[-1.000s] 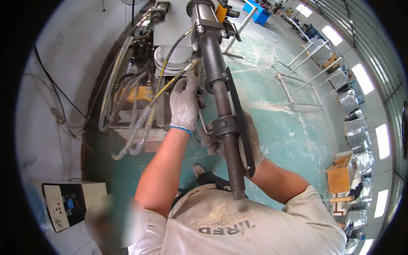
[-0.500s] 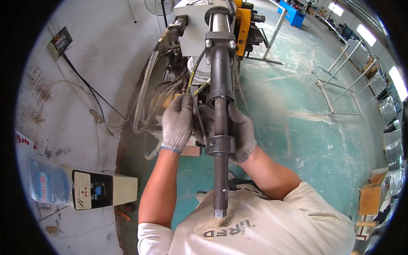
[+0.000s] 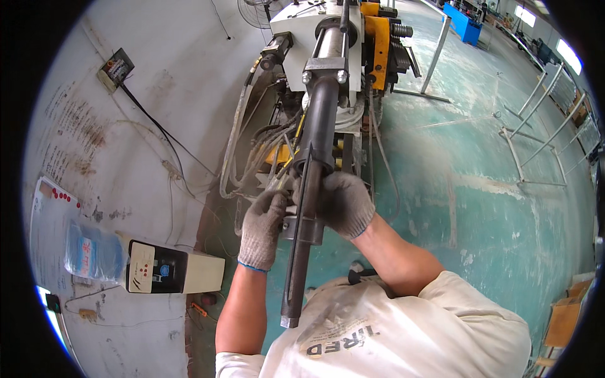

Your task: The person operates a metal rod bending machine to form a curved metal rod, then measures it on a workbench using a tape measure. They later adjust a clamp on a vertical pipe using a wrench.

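Note:
A long dark cylinder (image 3: 319, 116) points toward me from the machine, and a threaded rod (image 3: 301, 268) extends from its near end. A dark ring collar (image 3: 304, 230) sits around the rod. My left hand (image 3: 261, 230), in a grey knit glove, is beside the collar on its left. Its fingers are pinched together close to a cable; what they hold is hidden. My gloved right hand (image 3: 346, 205) is curled around the rod from the right, between cylinder and collar. Its fingers pass behind the rod and are partly hidden.
A white machine body (image 3: 294, 28) with orange parts (image 3: 377, 47) stands ahead. Hoses (image 3: 232, 142) hang at its left. A water dispenser (image 3: 205, 272) stands by the left wall. Metal frames (image 3: 535, 138) stand on the green floor at right.
My view has shifted, so the machine appears farther right. The rod's near end now points more to the left. Both hands stay close to the rod, the left now nearer the collar.

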Demonstrator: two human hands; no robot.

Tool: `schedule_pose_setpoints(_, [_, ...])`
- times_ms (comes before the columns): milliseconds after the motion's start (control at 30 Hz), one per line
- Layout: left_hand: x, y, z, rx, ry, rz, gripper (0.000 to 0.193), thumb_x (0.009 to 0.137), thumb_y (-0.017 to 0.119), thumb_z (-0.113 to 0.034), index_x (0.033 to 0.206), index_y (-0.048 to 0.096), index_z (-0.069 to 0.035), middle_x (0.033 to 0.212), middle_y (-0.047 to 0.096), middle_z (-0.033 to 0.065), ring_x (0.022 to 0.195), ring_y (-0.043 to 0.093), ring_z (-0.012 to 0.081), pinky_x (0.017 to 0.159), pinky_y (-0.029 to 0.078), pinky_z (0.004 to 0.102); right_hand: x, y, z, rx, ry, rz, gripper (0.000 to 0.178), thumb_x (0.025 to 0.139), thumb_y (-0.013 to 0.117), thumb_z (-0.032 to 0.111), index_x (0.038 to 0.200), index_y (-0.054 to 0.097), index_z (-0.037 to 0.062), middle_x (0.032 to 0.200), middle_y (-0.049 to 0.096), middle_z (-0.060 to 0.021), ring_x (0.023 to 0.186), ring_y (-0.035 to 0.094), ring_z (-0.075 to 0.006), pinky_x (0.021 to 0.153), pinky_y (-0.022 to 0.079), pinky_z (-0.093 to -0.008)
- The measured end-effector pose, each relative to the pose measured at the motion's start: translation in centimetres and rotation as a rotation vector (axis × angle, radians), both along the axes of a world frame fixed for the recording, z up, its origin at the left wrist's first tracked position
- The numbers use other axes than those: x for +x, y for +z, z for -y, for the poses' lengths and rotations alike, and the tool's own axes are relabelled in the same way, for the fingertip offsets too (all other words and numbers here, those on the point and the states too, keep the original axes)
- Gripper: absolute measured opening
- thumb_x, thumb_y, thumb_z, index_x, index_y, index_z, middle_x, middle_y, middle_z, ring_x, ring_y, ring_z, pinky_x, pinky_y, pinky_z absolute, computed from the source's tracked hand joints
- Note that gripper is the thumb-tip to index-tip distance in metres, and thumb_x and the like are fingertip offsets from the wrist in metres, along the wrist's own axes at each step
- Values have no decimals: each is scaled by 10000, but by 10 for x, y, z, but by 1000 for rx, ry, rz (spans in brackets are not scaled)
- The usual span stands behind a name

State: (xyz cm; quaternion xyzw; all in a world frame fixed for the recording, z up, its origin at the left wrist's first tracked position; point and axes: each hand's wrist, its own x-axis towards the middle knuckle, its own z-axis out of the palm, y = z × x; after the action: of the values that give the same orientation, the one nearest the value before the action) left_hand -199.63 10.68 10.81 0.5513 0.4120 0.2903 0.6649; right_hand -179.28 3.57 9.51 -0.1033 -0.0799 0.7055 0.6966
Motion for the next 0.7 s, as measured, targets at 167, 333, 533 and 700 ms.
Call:
schedule_pose_setpoints(167, [-10,-43,6,-286,-58,156,362,1152,748,-314,1399,736,-49,1135,791,19,928,748,121,803,619,312,-7,-63,-13,-34,68,88,375,1100,636,40,1470,670,-7,1225,789,-153,1145,780,-316,1085,644,-496])
schedule_pose_setpoints(333, [-26,-70,3,-509,-44,235,363,1144,745,-266,1424,701,-39,1184,796,57,995,790,164,834,657,362,-22,-60,-19,-51,-13,464,372,1103,702,26,1468,655,-29,1264,771,-156,1088,783,-269,1016,683,-435])
schedule_pose_setpoints(533, [-33,-75,-7,-289,-291,203,292,1122,752,-194,1359,737,-23,1094,784,48,949,768,189,816,653,375,-29,-74,-39,65,250,183,395,1133,725,125,1499,637,5,1284,774,-79,1147,778,-196,1031,673,-379])
schedule_pose_setpoints(700, [-42,-73,-25,-87,-317,151,153,1093,754,-83,1217,778,4,991,799,92,827,762,206,694,617,355,-48,-61,-50,218,201,848,465,1148,748,202,1569,658,27,1441,758,-77,1324,710,-156,1088,608,-343])
